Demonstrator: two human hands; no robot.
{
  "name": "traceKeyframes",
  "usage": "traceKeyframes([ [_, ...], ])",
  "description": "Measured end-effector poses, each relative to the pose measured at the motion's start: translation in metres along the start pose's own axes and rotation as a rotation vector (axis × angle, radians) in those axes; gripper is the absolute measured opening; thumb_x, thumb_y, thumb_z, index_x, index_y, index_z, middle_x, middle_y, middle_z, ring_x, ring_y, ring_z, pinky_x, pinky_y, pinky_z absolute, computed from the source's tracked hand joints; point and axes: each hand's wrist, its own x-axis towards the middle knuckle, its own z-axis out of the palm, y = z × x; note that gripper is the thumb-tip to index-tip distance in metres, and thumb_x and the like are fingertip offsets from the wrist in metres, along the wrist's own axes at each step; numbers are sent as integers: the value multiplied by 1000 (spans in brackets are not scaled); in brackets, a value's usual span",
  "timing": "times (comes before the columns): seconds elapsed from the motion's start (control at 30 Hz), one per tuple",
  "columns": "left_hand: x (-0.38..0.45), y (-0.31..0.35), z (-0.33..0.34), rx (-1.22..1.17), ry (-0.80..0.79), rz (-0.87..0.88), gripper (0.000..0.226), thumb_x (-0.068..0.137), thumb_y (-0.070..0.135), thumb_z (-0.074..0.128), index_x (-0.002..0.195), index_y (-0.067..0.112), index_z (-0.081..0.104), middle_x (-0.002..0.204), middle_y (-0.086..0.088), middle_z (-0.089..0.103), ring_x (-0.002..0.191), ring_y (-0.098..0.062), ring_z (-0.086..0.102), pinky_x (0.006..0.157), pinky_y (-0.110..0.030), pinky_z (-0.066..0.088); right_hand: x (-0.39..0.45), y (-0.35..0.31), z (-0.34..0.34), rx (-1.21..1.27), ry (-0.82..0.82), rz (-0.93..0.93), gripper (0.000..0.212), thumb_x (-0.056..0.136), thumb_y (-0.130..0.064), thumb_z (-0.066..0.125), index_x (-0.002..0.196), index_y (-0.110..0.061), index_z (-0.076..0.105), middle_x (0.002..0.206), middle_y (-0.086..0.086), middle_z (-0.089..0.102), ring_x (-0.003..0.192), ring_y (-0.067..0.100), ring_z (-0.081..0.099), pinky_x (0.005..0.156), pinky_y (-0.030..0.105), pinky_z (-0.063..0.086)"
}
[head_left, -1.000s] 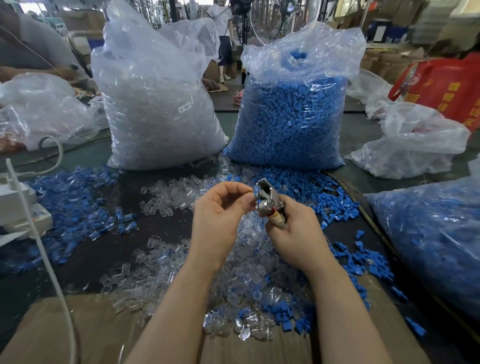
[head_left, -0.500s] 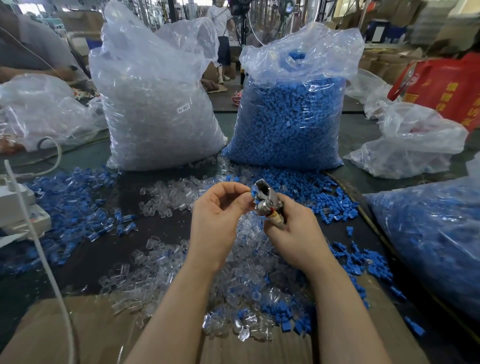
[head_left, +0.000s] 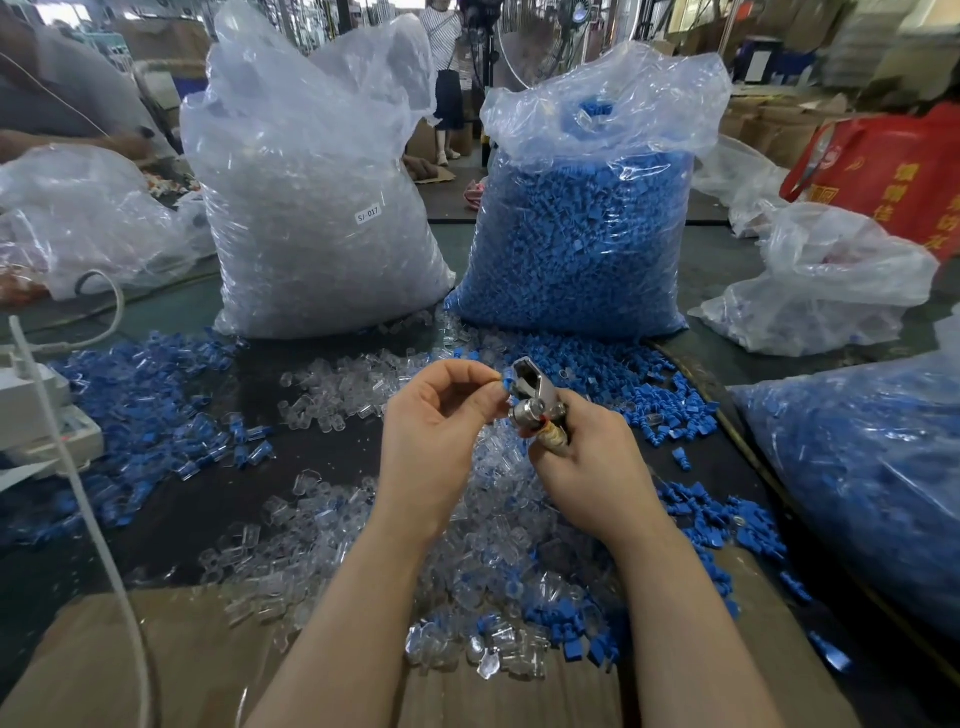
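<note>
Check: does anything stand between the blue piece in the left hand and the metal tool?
Nothing visible does. The left hand pinches the blue piece right at the head of the metal tool, gripped by the right hand.

The left forearm (head_left: 369, 597) and right forearm (head_left: 675, 597), both bare, rise from the near edge and converge toward the middle. The left hand (head_left: 441, 421) is lifted, its fingers curled, thumb and forefinger pinching a small blue piece (head_left: 503, 387). The right hand (head_left: 587, 467), just to its right and slightly nearer, curls its fingers round a metal tool (head_left: 530, 400). The two hands' fingertips are almost touching.
</note>
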Motion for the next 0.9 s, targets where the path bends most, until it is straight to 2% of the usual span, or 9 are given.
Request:
traceKeyframes([
  [0.17, 1, 2, -2, -1, 13, -24, 14, 85, -1, 70, 85, 13, 70, 78, 2, 73, 75, -9, 69, 71, -19, 54, 0, 1, 1, -9, -4, 1, 13, 73, -22, 52, 84, -22, 57, 64, -5, 58, 63, 21, 54, 56, 39, 45],
  [0.27, 6, 6, -13, 31, 46, -70, 14, 81, 1, 74, 83, 15, 73, 78, 0, 75, 74, -11, 71, 69, -17, 54, 1, 1, 2, -36, 12, 10, 17, 70, -29, 48, 84, -24, 55, 64, -5, 58, 63, 19, 53, 55, 35, 39],
  [0.33, 12, 5, -34, 200, 147, -84, 16, 80, 6, 77, 81, 22, 74, 76, 2, 75, 72, -9, 70, 68, -19, 56, 1, 3, 2, -66, 25, 20, 17, 70, -31, 47, 82, -22, 53, 63, -5, 56, 62, 17, 51, 53, 33, 36],
  [0.43, 16, 2, -80, 691, 410, -74, 7, 81, 16, 78, 85, 22, 76, 81, 4, 74, 74, -11, 66, 76, -29, 53, 1, 7, 0, -84, 41, 32, 7, 77, -26, 56, 82, -22, 53, 61, -3, 56, 58, 16, 51, 51, 33, 36],
  [0.53, 10, -7, -118, 1091, 592, -154, 8, 88, 14, 71, 93, 13, 76, 90, -7, 73, 80, -20, 59, 74, -37, 46, 1, 9, 1, -99, 42, 23, 7, 81, -22, 60, 82, -24, 52, 60, -4, 56, 57, 16, 50, 51, 33, 35],
  [0.63, 7, -15, -135, 1208, 634, -312, 12, 90, 8, 66, 96, 7, 76, 97, -21, 71, 93, -40, 62, 76, -45, 50, 2, 8, 3, -115, 33, 29, 10, 82, -22, 60, 80, -25, 51, 60, -5, 56, 56, 15, 50, 51, 33, 36],
  [0.77, 8, -22, -143, 1232, 650, -401, 15, 89, 5, 65, 99, 5, 76, 101, -25, 69, 95, -43, 63, 77, -48, 53, 1, 9, 3, -135, 26, 45, 7, 82, -24, 61, 83, -23, 54, 62, -5, 58, 58, 14, 52, 51, 32, 37],
  [0.9, 10, -22, -142, 1279, 624, -443, 21, 91, 12, 65, 109, 6, 73, 105, -24, 68, 98, -42, 62, 81, -48, 52, 1, 8, 3, -149, 25, 57, 9, 81, -24, 60, 80, -24, 52, 60, -6, 56, 56, 11, 50, 49, 28, 33],
])
